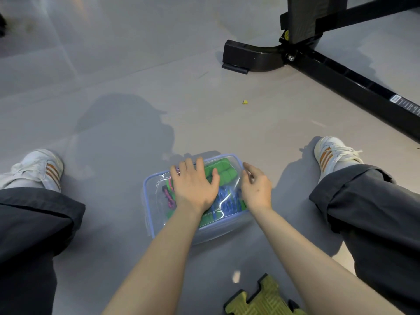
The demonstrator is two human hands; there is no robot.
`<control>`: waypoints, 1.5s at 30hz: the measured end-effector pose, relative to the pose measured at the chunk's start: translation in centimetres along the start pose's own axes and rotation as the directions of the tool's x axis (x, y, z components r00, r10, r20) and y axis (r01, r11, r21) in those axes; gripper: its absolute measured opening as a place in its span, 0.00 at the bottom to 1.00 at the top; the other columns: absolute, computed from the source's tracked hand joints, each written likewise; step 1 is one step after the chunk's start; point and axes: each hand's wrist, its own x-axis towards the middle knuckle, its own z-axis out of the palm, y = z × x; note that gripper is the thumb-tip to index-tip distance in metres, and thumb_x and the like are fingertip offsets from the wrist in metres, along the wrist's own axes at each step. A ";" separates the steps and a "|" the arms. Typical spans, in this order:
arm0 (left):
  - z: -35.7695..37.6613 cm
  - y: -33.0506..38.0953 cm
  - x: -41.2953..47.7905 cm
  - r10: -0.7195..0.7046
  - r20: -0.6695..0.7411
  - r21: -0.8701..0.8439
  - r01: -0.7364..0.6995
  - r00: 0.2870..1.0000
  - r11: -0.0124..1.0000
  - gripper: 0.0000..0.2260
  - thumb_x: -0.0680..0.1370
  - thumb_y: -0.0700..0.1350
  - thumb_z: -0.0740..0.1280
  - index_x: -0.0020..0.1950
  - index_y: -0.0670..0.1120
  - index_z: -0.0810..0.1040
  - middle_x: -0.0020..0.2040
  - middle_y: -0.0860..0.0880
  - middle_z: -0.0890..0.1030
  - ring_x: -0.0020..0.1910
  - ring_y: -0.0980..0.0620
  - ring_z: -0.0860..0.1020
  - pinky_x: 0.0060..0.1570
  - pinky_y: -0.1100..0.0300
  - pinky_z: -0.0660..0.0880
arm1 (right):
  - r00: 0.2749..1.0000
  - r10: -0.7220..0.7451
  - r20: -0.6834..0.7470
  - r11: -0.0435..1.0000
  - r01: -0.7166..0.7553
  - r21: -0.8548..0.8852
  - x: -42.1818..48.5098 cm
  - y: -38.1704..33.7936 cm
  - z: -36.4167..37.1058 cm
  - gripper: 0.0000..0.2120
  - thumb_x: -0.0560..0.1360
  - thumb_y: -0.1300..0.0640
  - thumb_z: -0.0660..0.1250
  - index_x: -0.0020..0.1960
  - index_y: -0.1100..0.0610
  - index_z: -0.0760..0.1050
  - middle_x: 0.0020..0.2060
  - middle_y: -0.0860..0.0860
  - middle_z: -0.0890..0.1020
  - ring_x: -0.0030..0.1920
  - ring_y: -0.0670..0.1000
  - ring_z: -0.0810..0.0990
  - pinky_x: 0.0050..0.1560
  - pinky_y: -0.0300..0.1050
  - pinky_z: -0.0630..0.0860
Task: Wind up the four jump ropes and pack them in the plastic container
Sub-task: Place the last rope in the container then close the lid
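Observation:
A clear plastic container [148,185] with a blue-rimmed lid stands on the floor between my legs. Through the lid I see green handles [223,170], a blue rope [227,201] and a pink rope [168,197]. My left hand [194,186] lies flat on the lid, fingers spread, pressing down. My right hand [256,187] is at the container's right edge, fingers curled at the lid's rim near the far right corner. How many ropes are inside I cannot tell.
My legs in dark trousers and white shoes [334,153] flank the container. A black metal equipment frame [341,73] stands at the far right. A yellow-green foam mat piece [263,298] lies near me. A small yellow scrap [245,101] lies on the grey floor.

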 end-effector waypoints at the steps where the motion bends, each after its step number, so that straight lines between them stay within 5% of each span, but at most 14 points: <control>1: -0.1 -0.1 0.0 -0.004 0.012 -0.012 0.004 1.000 1.000 0.23 0.79 0.59 0.46 0.63 0.46 0.68 0.54 0.45 0.73 0.56 0.44 0.69 0.62 0.49 0.57 | 0.999 0.051 0.004 0.999 -0.051 0.004 0.0 0.5 -0.1 0.20 0.77 0.50 0.60 0.66 0.57 0.72 0.55 0.58 0.80 0.56 0.58 0.78 0.59 0.51 0.73; 6: -0.2 0.0 0.5 -0.002 0.013 -0.010 0.002 1.000 1.000 0.21 0.79 0.60 0.48 0.57 0.46 0.69 0.51 0.45 0.74 0.54 0.44 0.70 0.59 0.49 0.60 | 0.998 0.059 0.031 0.997 -0.058 -0.044 -0.1 1.6 -0.2 0.22 0.79 0.48 0.57 0.70 0.57 0.67 0.61 0.57 0.75 0.59 0.55 0.75 0.61 0.48 0.69; 10: -0.1 -0.1 0.1 -0.014 -0.027 -0.015 0.014 1.000 1.000 0.24 0.77 0.61 0.45 0.55 0.46 0.71 0.49 0.46 0.74 0.52 0.44 0.71 0.59 0.49 0.60 | 0.998 -0.029 0.063 1.000 0.029 0.013 0.1 1.6 -1.1 0.21 0.79 0.51 0.60 0.70 0.55 0.66 0.55 0.53 0.71 0.42 0.45 0.72 0.56 0.41 0.68; 13: -0.1 0.1 -0.2 -0.022 -0.040 -0.042 0.021 0.999 0.999 0.25 0.77 0.61 0.45 0.56 0.45 0.71 0.50 0.45 0.74 0.52 0.44 0.71 0.61 0.49 0.59 | 0.999 -0.045 -0.006 0.999 0.045 0.009 -0.1 1.9 -1.0 0.21 0.77 0.49 0.62 0.69 0.52 0.68 0.53 0.51 0.69 0.44 0.49 0.71 0.53 0.43 0.70; 16: -0.2 0.2 -0.2 -0.030 -0.077 -0.036 0.027 0.997 0.999 0.31 0.73 0.62 0.38 0.57 0.46 0.72 0.50 0.45 0.75 0.51 0.44 0.71 0.59 0.49 0.58 | 0.965 -0.191 -0.181 0.933 0.121 -0.339 -0.6 1.9 0.5 0.15 0.78 0.51 0.59 0.56 0.56 0.79 0.56 0.56 0.74 0.50 0.57 0.75 0.51 0.49 0.70; 18: -0.1 0.1 -0.3 -0.024 -0.076 -0.025 0.022 0.997 0.999 0.32 0.73 0.62 0.37 0.56 0.46 0.72 0.49 0.45 0.75 0.51 0.44 0.72 0.58 0.50 0.58 | 0.937 -0.293 -0.189 0.836 0.155 -0.526 -0.5 1.6 1.5 0.14 0.76 0.56 0.58 0.44 0.61 0.81 0.48 0.58 0.80 0.49 0.61 0.77 0.50 0.52 0.66; 22: 0.1 0.2 -0.2 -0.017 -0.064 -0.004 0.016 0.998 1.000 0.27 0.75 0.60 0.43 0.52 0.43 0.74 0.44 0.44 0.76 0.47 0.43 0.73 0.55 0.49 0.58 | 0.979 -0.089 -0.182 0.872 -0.012 -0.490 -0.5 0.0 2.8 0.11 0.75 0.67 0.56 0.50 0.65 0.76 0.49 0.61 0.77 0.54 0.61 0.72 0.53 0.50 0.64; 25: 0.7 0.3 -0.1 -0.021 -0.184 -0.045 0.013 0.983 0.999 0.23 0.74 0.57 0.50 0.44 0.41 0.75 0.35 0.42 0.75 0.39 0.43 0.74 0.50 0.47 0.61 | 0.970 -0.099 -0.222 0.910 -0.002 -0.414 -0.9 -0.7 3.9 0.13 0.79 0.61 0.55 0.51 0.68 0.75 0.49 0.64 0.77 0.54 0.63 0.72 0.54 0.53 0.65; 30: 1.0 0.1 0.0 -0.016 -0.192 -0.054 0.006 0.981 0.999 0.21 0.74 0.57 0.52 0.43 0.41 0.75 0.35 0.42 0.74 0.37 0.43 0.73 0.50 0.46 0.62 | 0.977 -0.096 -0.191 0.897 0.002 -0.442 0.2 -0.8 3.6 0.18 0.80 0.54 0.53 0.53 0.65 0.76 0.50 0.62 0.77 0.55 0.62 0.72 0.54 0.53 0.66; 33: 0.8 0.1 0.1 -0.002 -0.167 -0.100 -0.015 0.986 0.995 0.25 0.74 0.59 0.50 0.46 0.41 0.77 0.39 0.42 0.77 0.41 0.42 0.74 0.55 0.45 0.63 | 0.984 -0.067 -0.163 0.911 -0.007 -0.412 0.3 -0.8 3.1 0.18 0.79 0.53 0.53 0.55 0.64 0.76 0.51 0.60 0.77 0.57 0.61 0.72 0.55 0.53 0.67; 35: 0.3 0.1 0.1 0.011 -0.086 -0.150 -0.024 0.996 0.988 0.31 0.74 0.61 0.45 0.57 0.41 0.76 0.50 0.42 0.78 0.52 0.42 0.74 0.63 0.43 0.60 | 0.989 -0.057 -0.133 0.921 0.001 -0.390 0.0 -0.8 2.7 0.18 0.79 0.52 0.54 0.58 0.63 0.74 0.53 0.60 0.76 0.59 0.61 0.70 0.57 0.53 0.67; 39: -1.2 -1.2 0.0 0.124 -0.016 -0.236 -0.124 0.992 0.964 0.29 0.80 0.61 0.51 0.76 0.47 0.57 0.75 0.44 0.60 0.75 0.48 0.55 0.72 0.43 0.42 | 0.986 -0.137 0.097 0.870 0.167 -0.463 -0.8 -0.4 1.2 0.26 0.80 0.47 0.53 0.72 0.60 0.60 0.64 0.60 0.71 0.66 0.59 0.65 0.65 0.52 0.62; 45: -3.2 -4.3 -4.4 0.342 0.082 -0.089 -0.335 0.936 0.938 0.40 0.72 0.71 0.42 0.77 0.48 0.55 0.78 0.44 0.53 0.77 0.49 0.48 0.72 0.41 0.38 | 0.905 -0.223 0.362 0.642 0.416 -0.644 -2.8 -0.2 -1.2 0.29 0.80 0.42 0.48 0.77 0.51 0.45 0.76 0.58 0.47 0.75 0.58 0.48 0.73 0.52 0.45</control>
